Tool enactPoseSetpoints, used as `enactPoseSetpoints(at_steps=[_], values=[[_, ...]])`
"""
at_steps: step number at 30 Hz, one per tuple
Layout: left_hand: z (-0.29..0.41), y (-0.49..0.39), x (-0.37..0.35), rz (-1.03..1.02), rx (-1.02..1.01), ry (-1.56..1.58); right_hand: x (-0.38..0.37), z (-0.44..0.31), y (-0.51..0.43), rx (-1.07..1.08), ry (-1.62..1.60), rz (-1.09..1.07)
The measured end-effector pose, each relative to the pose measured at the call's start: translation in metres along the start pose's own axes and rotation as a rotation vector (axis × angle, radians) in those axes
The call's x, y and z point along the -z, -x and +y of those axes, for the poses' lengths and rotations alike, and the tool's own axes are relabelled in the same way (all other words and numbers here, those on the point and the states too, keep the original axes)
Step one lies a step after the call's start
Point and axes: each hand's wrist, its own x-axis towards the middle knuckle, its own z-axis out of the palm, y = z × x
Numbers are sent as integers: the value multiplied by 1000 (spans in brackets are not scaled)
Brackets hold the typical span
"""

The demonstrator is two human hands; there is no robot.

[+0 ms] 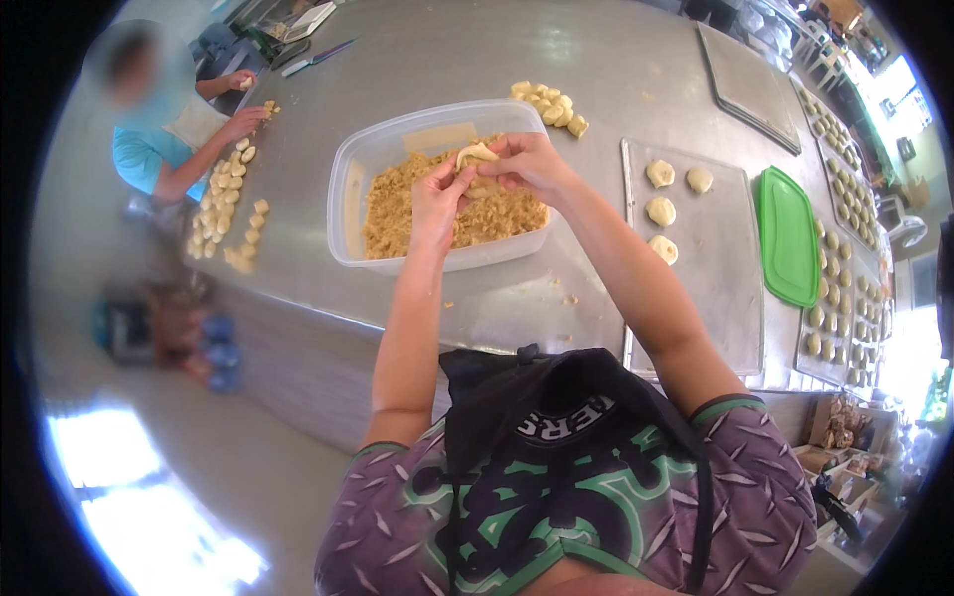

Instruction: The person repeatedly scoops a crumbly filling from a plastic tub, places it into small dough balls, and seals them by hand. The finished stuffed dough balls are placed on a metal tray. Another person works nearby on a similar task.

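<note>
Both my left hand (440, 201) and my right hand (525, 167) hold one piece of flattened dough (477, 154) between the fingertips, with some crumbly filling at it. They are above a clear plastic tub (346, 223) of crumbly golden-brown filling (395, 197). Behind the tub lies a cluster of small dough pieces (548, 103). To the right, a metal baking tray (693, 298) bears several filled-looking dough rounds (661, 211), one partly hidden by my right forearm.
A green plastic lid (788, 237) lies beside the tray, with trays of dough balls (831, 320) farther right. An empty-looking tray (749, 86) is at the back. A co-worker (160, 141) handles dough at left, near rows of dough pieces (223, 190) and a knife (298, 67).
</note>
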Motion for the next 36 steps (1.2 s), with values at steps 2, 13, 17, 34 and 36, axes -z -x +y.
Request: enactPoseSetpoints(at_steps=[2, 13, 17, 34, 36], values=[[0, -1, -2, 39, -25, -57, -2, 4, -2, 35, 65, 43], [7, -2, 5, -34, 63, 171, -10, 8, 15, 263, 141, 22], [12, 14, -1, -208, -80, 30, -8, 4, 21, 178, 67, 63], [12, 78, -81, -56, -484, -606, 34, -12, 141, 544, 610, 198], [6, 81, -92, -97, -470, -755, 44, -5, 151, 582, 751, 239]])
